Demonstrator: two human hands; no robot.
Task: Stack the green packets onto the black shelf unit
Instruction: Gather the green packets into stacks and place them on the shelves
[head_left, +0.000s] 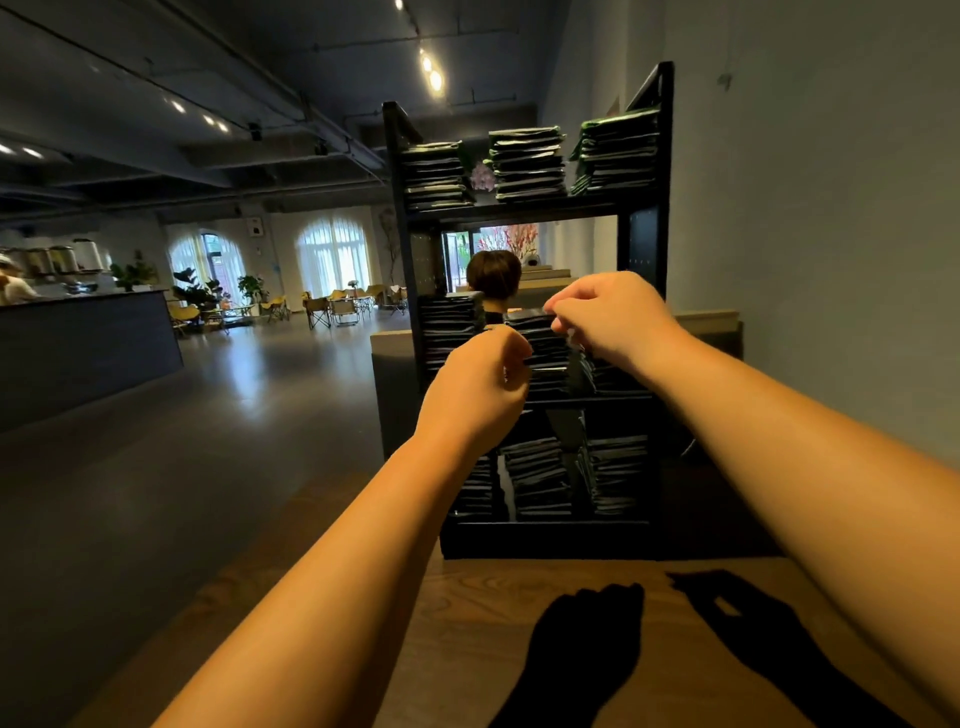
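The black shelf unit (644, 249) stands on a wooden table, with three tiers of stacked green packets. Three stacks sit on the top tier (527, 163). On the middle tier a left stack (449, 327) and a middle stack (545, 364) are visible. My right hand (613, 317) pinches the top edge of the middle stack's upper packet. My left hand (480, 387) is curled in front of that stack's left side; whether it grips a packet is hidden. Lower-tier stacks (540, 478) stand below.
The wooden table (467, 623) runs toward me, its near surface bare with hand shadows. A grey wall (831, 260) is close on the right. A person's head (493, 273) shows behind the shelf. A dark counter (88, 343) and open floor lie left.
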